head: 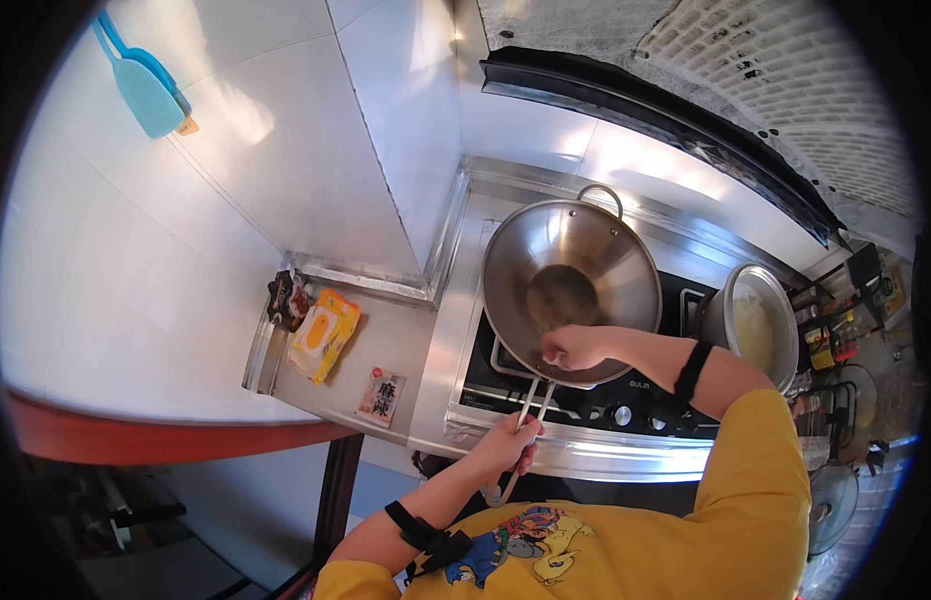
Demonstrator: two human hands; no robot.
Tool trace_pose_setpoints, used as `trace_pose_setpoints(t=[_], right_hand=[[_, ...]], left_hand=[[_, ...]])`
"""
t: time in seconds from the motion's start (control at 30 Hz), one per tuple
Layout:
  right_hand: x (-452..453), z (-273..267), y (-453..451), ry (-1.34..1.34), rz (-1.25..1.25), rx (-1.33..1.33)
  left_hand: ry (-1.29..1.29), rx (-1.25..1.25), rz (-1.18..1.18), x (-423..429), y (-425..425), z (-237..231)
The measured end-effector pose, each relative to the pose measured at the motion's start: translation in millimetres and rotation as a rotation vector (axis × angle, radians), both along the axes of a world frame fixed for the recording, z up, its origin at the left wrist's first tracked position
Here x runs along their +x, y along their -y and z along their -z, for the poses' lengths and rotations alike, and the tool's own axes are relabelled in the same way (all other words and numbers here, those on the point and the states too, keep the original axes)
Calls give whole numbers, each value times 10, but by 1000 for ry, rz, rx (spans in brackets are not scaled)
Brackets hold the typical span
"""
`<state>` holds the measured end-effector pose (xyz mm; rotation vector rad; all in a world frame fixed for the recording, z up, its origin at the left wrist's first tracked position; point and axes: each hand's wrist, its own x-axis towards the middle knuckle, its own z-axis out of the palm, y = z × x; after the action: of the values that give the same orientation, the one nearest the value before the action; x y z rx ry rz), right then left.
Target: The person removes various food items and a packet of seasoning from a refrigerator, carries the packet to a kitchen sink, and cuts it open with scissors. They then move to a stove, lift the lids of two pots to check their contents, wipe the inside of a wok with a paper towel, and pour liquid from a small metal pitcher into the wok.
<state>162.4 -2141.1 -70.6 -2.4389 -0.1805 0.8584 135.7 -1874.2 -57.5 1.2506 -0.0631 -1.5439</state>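
Note:
My left hand is wrapped around the long looped metal handle of a stainless-steel wok. The wok sits tilted on the left side of a black gas hob, and its small loop handle points to the wall. Over the near inner side of the wok is my right hand, its fingers bunched on a small white crumpled piece, perhaps a wipe or tissue, mostly hidden by the fingers. A dark round patch shows on the wok's bottom.
Right of the wok, a metal pot holds something pale. On the left counter lie a yellow wipes pack, a dark crumpled bag and a printed seasoning packet. A range hood overhangs the hob. Blue fly swatters hang on the wall.

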Motion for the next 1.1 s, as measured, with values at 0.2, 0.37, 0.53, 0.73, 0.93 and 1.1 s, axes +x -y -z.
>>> trace_pose_setpoints(t=[0.2,0.37,0.53,0.73,0.93,1.1], right_hand=[[590,124,241,462,77,-230],[271,277,904,242,239,-496],[-43,0,18,54,72,-184],[142,-365,-306,-185,481,770],[-135,-1010,-375,-274,711,1643],[-217,-1216,-681,-239,672,1636]], left_hand=[[11,-21,11,0,29,-64],[1,-33,-9,-21,38,-26],[9,-6,0,18,23,47],[66,12,14,21,3,56],[701,19,-76,175,-144,353],[649,-296,-359,414,-262,-506]])
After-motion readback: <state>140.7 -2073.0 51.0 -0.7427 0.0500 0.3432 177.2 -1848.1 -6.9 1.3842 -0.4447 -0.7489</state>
